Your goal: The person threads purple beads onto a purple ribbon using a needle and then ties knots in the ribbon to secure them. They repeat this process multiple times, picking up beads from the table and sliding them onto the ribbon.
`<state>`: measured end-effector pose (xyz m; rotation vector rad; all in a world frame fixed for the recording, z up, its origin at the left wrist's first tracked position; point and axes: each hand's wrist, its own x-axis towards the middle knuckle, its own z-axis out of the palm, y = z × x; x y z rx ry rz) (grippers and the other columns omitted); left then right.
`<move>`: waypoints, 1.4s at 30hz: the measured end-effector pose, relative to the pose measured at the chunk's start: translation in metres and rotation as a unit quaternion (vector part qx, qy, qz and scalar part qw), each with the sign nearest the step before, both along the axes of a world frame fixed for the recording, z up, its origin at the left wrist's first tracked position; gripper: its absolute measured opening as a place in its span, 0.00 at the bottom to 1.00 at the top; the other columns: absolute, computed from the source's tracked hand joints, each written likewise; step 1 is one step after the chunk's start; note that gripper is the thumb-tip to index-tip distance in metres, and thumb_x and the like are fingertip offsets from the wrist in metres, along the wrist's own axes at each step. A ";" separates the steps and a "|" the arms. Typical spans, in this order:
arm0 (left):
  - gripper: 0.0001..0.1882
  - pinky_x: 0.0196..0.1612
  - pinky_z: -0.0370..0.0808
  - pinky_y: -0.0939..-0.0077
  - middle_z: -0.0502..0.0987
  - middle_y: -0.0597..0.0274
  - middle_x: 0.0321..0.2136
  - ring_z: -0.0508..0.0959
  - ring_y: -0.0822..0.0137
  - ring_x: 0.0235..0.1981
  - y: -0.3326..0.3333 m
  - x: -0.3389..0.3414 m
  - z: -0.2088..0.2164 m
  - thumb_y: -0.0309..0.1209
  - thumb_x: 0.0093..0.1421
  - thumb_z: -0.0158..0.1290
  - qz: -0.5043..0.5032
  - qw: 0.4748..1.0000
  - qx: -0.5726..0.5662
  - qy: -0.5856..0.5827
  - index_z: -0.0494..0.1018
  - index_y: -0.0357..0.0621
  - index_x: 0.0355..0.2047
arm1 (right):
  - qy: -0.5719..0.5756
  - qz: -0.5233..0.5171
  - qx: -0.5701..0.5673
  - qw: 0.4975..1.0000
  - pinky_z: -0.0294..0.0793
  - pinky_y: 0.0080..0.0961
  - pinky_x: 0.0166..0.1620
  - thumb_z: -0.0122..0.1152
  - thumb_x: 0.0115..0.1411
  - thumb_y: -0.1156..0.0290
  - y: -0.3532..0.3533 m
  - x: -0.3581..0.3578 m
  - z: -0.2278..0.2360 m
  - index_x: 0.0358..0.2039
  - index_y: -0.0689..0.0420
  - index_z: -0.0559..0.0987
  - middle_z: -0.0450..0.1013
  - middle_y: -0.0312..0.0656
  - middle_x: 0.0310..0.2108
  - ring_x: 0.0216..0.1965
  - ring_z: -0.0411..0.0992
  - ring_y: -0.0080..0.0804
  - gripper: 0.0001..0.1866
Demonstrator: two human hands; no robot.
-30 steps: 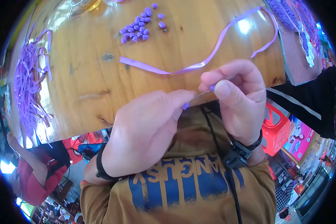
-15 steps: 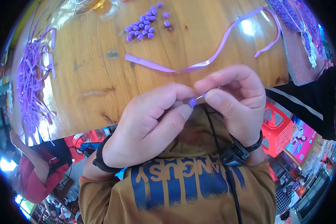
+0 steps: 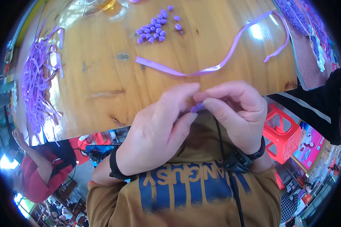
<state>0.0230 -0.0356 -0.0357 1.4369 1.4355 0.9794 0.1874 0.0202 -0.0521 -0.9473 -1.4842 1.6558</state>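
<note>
Above my lap, just off the table's near edge, my two hands meet at the fingertips. My left hand [image 3: 157, 130] has its thumb against a small purple bead [image 3: 195, 109], its index finger raised and its other fingers hidden. My right hand [image 3: 236, 111] pinches thumb and index finger together right beside the bead. A thin needle shows between the hands in the earlier frame; now the fingers hide it. Past my hands, a glossy purple ribbon [image 3: 221, 65] curves over the wooden table [image 3: 91, 72]. Farther off lies a loose pile of purple beads [image 3: 152, 30].
A heap of purple ribbon strips [image 3: 36, 83] lies at the table's left edge. A glass cup of amber liquid [image 3: 109, 4] stands at the far side. Purple woven pieces [image 3: 293, 15] rest at the far right, and a red plastic stool [image 3: 286, 138] stands right. Someone in red [image 3: 38, 174] is at left.
My right fingertips have come in against the bead, covering the needle that showed between my hands. My left index finger has lifted. The whole view has shifted slightly.
</note>
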 end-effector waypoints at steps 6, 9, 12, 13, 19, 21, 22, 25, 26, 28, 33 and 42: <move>0.18 0.34 0.70 0.82 0.73 0.59 0.31 0.74 0.73 0.30 -0.010 -0.028 -0.005 0.18 0.56 0.46 -0.031 0.998 0.054 0.028 0.66 0.36 0.48 | -0.131 0.013 0.272 0.953 0.71 0.20 0.39 0.56 0.54 0.80 0.014 -0.011 0.014 0.38 0.64 0.73 0.74 0.42 0.31 0.34 0.73 0.27 0.09; 0.17 0.31 0.67 0.86 0.73 0.61 0.29 0.70 0.76 0.27 -0.017 -0.032 0.003 0.19 0.57 0.44 0.044 0.997 -0.025 -0.065 0.67 0.35 0.48 | -0.182 0.030 0.406 0.895 0.70 0.26 0.39 0.58 0.52 0.78 0.025 -0.028 0.016 0.38 0.63 0.74 0.73 0.43 0.31 0.34 0.72 0.35 0.12; 0.15 0.22 0.57 0.93 0.69 0.65 0.22 0.61 0.84 0.18 -0.024 -0.038 0.001 0.21 0.59 0.41 0.124 0.982 -0.045 -0.138 0.67 0.34 0.47 | -0.195 0.048 0.456 0.867 0.69 0.32 0.40 0.59 0.49 0.78 0.031 -0.057 0.004 0.39 0.61 0.74 0.71 0.46 0.34 0.37 0.70 0.42 0.14; 0.15 0.22 0.57 0.93 0.69 0.65 0.22 0.60 0.84 0.17 -0.026 -0.041 0.001 0.21 0.59 0.41 0.148 0.978 -0.038 -0.143 0.67 0.33 0.46 | -0.225 0.059 0.456 0.859 0.66 0.36 0.44 0.62 0.45 0.75 0.030 -0.064 -0.005 0.40 0.61 0.72 0.68 0.46 0.41 0.43 0.67 0.42 0.19; 0.15 0.21 0.55 0.93 0.69 0.65 0.21 0.59 0.84 0.17 -0.038 -0.054 -0.003 0.21 0.58 0.40 0.214 0.966 -0.045 -0.140 0.67 0.32 0.46 | -0.291 0.118 0.454 0.834 0.59 0.40 0.53 0.67 0.38 0.68 0.013 -0.062 -0.004 0.46 0.61 0.70 0.61 0.46 0.51 0.52 0.59 0.45 0.31; 0.15 0.21 0.55 0.93 0.69 0.65 0.21 0.60 0.84 0.17 -0.041 -0.054 -0.004 0.21 0.57 0.41 0.211 0.966 -0.033 -0.146 0.67 0.32 0.45 | -0.302 0.150 0.457 0.823 0.57 0.39 0.55 0.67 0.37 0.65 0.010 -0.047 -0.001 0.45 0.61 0.71 0.61 0.46 0.51 0.53 0.58 0.43 0.32; 0.15 0.21 0.55 0.93 0.69 0.65 0.21 0.60 0.84 0.17 -0.042 -0.057 -0.004 0.21 0.57 0.41 0.213 0.965 -0.036 -0.148 0.67 0.32 0.45 | -0.312 0.179 0.460 0.812 0.55 0.37 0.57 0.67 0.36 0.62 0.010 -0.041 0.001 0.44 0.61 0.71 0.61 0.45 0.51 0.54 0.58 0.40 0.32; 0.14 0.28 0.63 0.92 0.70 0.69 0.26 0.68 0.82 0.25 -0.041 -0.064 -0.002 0.21 0.59 0.44 0.162 0.969 -0.058 -0.178 0.68 0.35 0.46 | -0.286 0.191 0.497 0.796 0.60 0.39 0.54 0.66 0.38 0.69 0.014 -0.026 -0.009 0.39 0.60 0.75 0.64 0.44 0.49 0.53 0.60 0.41 0.24; 0.14 0.29 0.64 0.91 0.70 0.69 0.27 0.68 0.82 0.25 -0.040 -0.064 -0.003 0.20 0.59 0.44 0.155 0.970 -0.043 -0.181 0.68 0.35 0.46 | -0.261 0.192 0.537 0.779 0.62 0.40 0.52 0.67 0.37 0.72 0.016 -0.023 -0.013 0.37 0.60 0.76 0.65 0.44 0.49 0.51 0.62 0.43 0.22; 0.14 0.30 0.65 0.90 0.70 0.68 0.28 0.68 0.81 0.25 -0.038 -0.062 -0.003 0.20 0.59 0.44 0.146 0.971 -0.031 -0.186 0.69 0.34 0.45 | -0.236 0.181 0.536 0.790 0.64 0.39 0.50 0.66 0.37 0.74 0.015 -0.024 -0.015 0.34 0.60 0.77 0.68 0.44 0.45 0.48 0.64 0.41 0.19; 0.11 0.31 0.65 0.89 0.70 0.67 0.29 0.67 0.81 0.26 -0.035 -0.056 0.007 0.19 0.57 0.46 0.087 0.980 -0.090 -0.153 0.71 0.33 0.41 | -0.153 0.169 0.542 0.809 0.69 0.34 0.42 0.65 0.38 0.78 0.014 -0.020 -0.019 0.29 0.59 0.78 0.72 0.41 0.36 0.39 0.70 0.38 0.13; 0.09 0.25 0.61 0.91 0.68 0.63 0.30 0.66 0.81 0.23 -0.029 -0.046 0.010 0.22 0.56 0.48 -0.031 0.994 -0.055 -0.094 0.68 0.33 0.38 | 0.008 0.102 0.006 0.995 0.69 0.15 0.33 0.54 0.56 0.79 0.004 -0.013 0.004 0.34 0.62 0.72 0.71 0.37 0.28 0.30 0.70 0.21 0.05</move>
